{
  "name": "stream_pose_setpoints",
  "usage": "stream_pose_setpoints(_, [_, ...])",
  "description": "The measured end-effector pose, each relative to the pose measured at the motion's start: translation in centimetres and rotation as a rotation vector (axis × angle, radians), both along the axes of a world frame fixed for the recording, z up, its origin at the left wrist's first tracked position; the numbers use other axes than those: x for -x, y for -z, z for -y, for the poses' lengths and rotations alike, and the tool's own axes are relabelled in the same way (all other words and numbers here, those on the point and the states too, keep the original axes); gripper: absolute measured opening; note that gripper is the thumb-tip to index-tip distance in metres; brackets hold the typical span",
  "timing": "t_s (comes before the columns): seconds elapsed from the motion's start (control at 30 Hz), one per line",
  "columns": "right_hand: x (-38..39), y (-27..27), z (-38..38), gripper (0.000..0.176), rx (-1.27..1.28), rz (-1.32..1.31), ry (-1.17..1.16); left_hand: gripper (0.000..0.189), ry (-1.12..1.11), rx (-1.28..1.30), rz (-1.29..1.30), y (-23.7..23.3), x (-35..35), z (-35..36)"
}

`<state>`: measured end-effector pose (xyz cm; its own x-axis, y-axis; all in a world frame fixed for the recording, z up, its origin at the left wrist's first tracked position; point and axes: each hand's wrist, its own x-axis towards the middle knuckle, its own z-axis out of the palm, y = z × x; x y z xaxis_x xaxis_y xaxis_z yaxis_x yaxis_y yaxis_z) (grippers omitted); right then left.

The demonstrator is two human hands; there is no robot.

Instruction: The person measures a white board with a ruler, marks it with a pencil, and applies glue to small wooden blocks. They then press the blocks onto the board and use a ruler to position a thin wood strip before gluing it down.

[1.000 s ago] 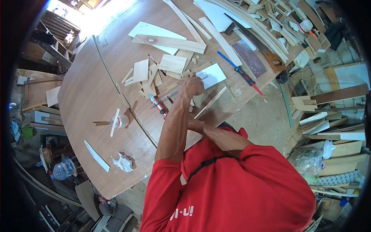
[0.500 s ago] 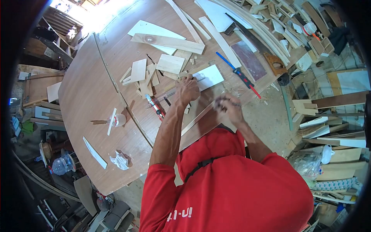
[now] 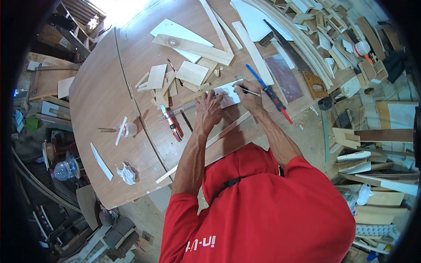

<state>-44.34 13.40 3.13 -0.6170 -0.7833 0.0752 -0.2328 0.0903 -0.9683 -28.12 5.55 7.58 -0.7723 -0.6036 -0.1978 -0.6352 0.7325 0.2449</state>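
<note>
My left hand (image 3: 208,109) presses its fingertips down on a clear ruler (image 3: 179,112) that reaches over a small white board (image 3: 231,99). In my right hand (image 3: 250,97) is a pencil (image 3: 251,92), held in a pinch at the board's right end. A narrow wood strip (image 3: 204,90) lies along the board's far side. Left of my left forearm rests a red and white utility knife (image 3: 171,124), beside a short dark stick (image 3: 187,120).
Wood offcuts (image 3: 193,73) lie beyond my hands. A blue and red tool (image 3: 272,95) and a handsaw (image 3: 314,83) are on the right. Leftward stand a cup (image 3: 130,129) and crumpled white plastic (image 3: 126,173). A long strip (image 3: 228,129) lies near the table edge.
My right hand has moved up and left from the table's near edge onto the white board, bringing the pencil along. My left hand stays on the ruler; the view has shifted slightly.
</note>
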Motion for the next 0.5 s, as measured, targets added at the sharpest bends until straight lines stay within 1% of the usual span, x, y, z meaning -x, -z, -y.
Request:
stream_pose_setpoints(0.03, [0.1,0.5,0.3,0.017,-0.001,-0.033,0.005,0.068,0.005,0.01,0.018,0.1,-0.1,0.0])
stream_pose_setpoints(0.17, [0.3,1.4,0.3,0.017,-0.027,-0.097,-0.026,0.07,-0.048,0.005,-0.008,1.0,0.1,-0.2])
stream_pose_setpoints(0.27, [0.2,0.7,0.1,0.018,-0.06,-0.156,-0.041,0.069,-0.042,-0.008,-0.04,0.7,0.0,-0.4])
stream_pose_setpoints(0.33, [0.3,0.9,0.1,0.019,-0.038,-0.163,-0.053,0.07,-0.074,-0.058,-0.015,-0.2,0.2,-0.5])
stream_pose_setpoints(0.5, [0.1,1.0,0.1,0.02,-0.039,-0.161,-0.065,0.071,-0.07,-0.054,-0.009,0.0,0.2,-0.5])
